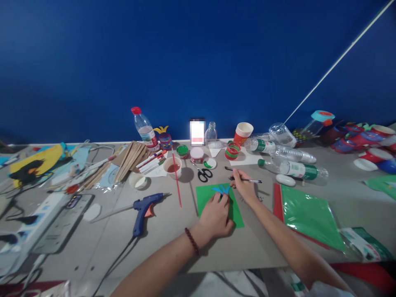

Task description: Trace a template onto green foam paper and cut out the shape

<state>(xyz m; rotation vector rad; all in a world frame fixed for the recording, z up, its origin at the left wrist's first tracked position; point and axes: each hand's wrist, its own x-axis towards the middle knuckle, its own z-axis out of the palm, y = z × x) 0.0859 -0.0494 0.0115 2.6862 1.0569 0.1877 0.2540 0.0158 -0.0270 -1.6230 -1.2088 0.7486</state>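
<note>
My left hand (216,216) lies on a green paper sheet (204,197) on the grey table, its fingers pressing down a small blue paper cut-out (221,189). A dark bead bracelet (192,241) circles that wrist. My right hand (243,184) is closed on a pen (251,180), held just right of the blue shape at the sheet's upper edge.
A blue glue gun (145,208) and a red stick (177,181) lie left of the sheet. Scissors (204,174), paint pots, a cup of red paint (172,167), paper cups (243,133) and plastic bottles (287,159) crowd the back. Green sheets in plastic (309,214) lie right.
</note>
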